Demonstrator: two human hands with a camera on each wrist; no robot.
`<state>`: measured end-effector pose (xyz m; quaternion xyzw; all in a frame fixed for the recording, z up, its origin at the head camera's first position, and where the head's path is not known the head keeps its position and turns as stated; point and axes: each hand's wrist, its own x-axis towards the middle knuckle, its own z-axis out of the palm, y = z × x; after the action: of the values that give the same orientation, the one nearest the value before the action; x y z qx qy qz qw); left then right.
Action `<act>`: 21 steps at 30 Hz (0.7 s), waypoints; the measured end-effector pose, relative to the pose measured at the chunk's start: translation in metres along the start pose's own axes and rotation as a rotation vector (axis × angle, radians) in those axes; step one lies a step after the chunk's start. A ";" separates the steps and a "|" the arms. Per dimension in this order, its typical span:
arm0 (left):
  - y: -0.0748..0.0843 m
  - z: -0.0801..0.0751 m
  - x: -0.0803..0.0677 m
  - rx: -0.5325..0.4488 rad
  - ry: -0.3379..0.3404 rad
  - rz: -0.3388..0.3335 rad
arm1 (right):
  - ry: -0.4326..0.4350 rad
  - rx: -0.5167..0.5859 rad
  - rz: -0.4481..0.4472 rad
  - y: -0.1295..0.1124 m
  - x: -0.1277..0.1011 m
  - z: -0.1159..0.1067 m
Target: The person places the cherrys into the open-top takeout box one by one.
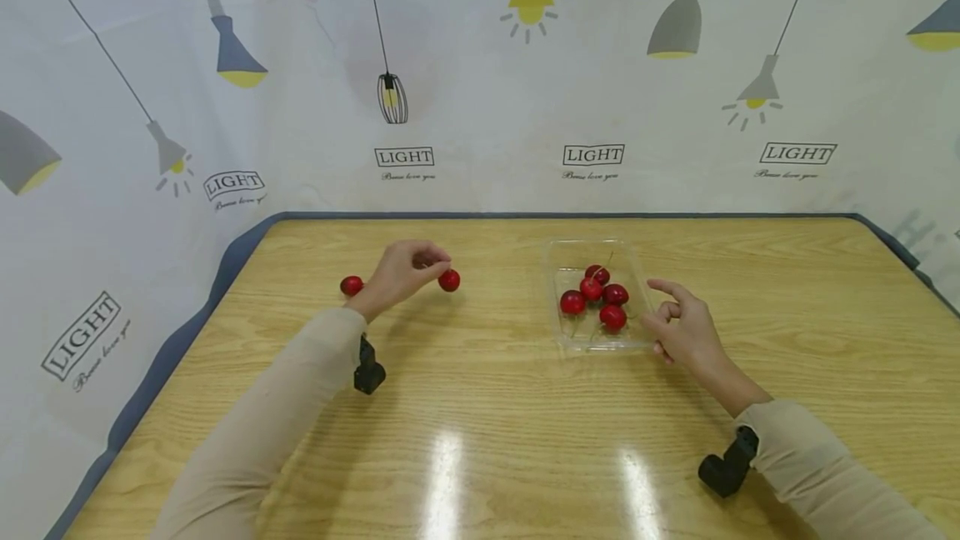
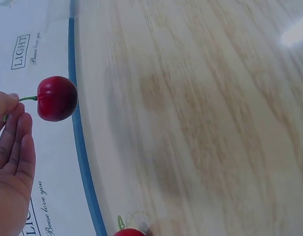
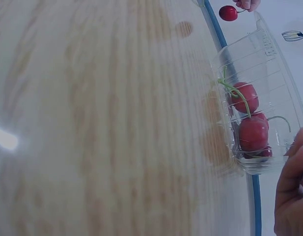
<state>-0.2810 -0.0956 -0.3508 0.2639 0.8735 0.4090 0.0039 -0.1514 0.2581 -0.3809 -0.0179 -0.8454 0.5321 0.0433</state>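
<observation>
- The left hand (image 1: 401,273) pinches a cherry (image 1: 449,280) by its stem, just above the table (image 1: 480,407).
- The right hand (image 1: 686,327), fingers loosely open, steadies the clear tray (image 1: 570,340).
- Judged next: lower the cherry gently near the other loose cherry (image 1: 351,285).

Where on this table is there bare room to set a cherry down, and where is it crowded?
Bare wood lies between the left hand and the clear tray, across the near table between both forearms, and right of the right hand. It is crowded inside the tray, among its cherries, and around the held cherry and the loose cherry.
</observation>
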 end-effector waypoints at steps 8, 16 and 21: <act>0.011 0.003 0.002 -0.005 -0.021 0.038 | -0.001 -0.002 -0.001 0.000 0.000 0.000; 0.027 0.009 0.004 0.001 -0.064 0.087 | -0.003 0.001 0.001 0.001 0.000 0.000; 0.035 0.013 0.005 -0.023 -0.090 0.129 | -0.002 -0.001 0.002 0.001 0.000 0.000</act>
<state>-0.2659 -0.0653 -0.3334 0.3377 0.8489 0.4060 0.0197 -0.1516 0.2584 -0.3817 -0.0183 -0.8457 0.5317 0.0420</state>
